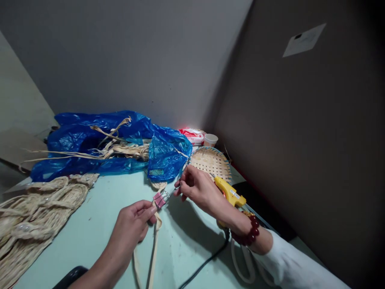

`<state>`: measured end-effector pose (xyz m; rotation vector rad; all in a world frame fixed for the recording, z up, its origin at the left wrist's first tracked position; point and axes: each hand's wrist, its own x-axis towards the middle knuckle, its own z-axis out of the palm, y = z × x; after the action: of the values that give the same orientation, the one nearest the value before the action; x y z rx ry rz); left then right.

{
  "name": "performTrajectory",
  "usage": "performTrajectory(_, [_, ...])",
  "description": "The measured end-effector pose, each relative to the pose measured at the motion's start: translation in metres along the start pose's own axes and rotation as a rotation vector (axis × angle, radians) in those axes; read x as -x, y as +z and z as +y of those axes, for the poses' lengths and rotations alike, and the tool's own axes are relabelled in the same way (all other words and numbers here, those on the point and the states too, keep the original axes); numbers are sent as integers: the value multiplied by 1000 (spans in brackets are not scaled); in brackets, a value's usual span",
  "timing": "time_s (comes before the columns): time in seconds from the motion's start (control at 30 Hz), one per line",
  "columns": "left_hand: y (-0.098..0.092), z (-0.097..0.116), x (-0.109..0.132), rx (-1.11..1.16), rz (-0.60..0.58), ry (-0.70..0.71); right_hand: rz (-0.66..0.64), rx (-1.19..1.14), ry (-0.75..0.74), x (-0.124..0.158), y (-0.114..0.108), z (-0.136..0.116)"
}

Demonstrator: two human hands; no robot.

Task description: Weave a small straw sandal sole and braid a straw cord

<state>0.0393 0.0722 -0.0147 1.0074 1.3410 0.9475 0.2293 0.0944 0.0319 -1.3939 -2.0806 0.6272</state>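
Note:
My left hand (134, 220) is closed in a pinch on a pale straw strip (156, 230), right beside a pink binder clip (160, 200) clamped on it. Loose ends of the strip hang down toward the table's near edge. A small woven straw piece (159, 185) shows just beyond the clip. To the right of the clip, my right hand (197, 186) has its fingertips pressed together around something thin, too fine to name. Behind that hand lies a yellow glue gun (230, 192), partly hidden by my wrist.
A blue plastic bag (170, 148) with bundled straw (129, 150) stretches across the back. Braided straw pieces (45, 212) lie at left. A round woven basket (210, 160), a paper cup (211, 139) and a red-white packet (194, 136) stand back right. A black cord (207, 261) crosses the front.

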Motion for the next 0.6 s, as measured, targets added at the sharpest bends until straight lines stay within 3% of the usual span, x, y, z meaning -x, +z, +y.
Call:
performTrajectory(0.13, [7,3,-7,18,-18,20,-21,-1,-13,-4,-5,0])
performTrajectory(0.37, [8,1,-9,45,-24,23,-77,343,-65,3,0,-15])
performTrajectory(0.6, [9,4,-10,55,-8,38,-81,570,-125,1,9,-4])
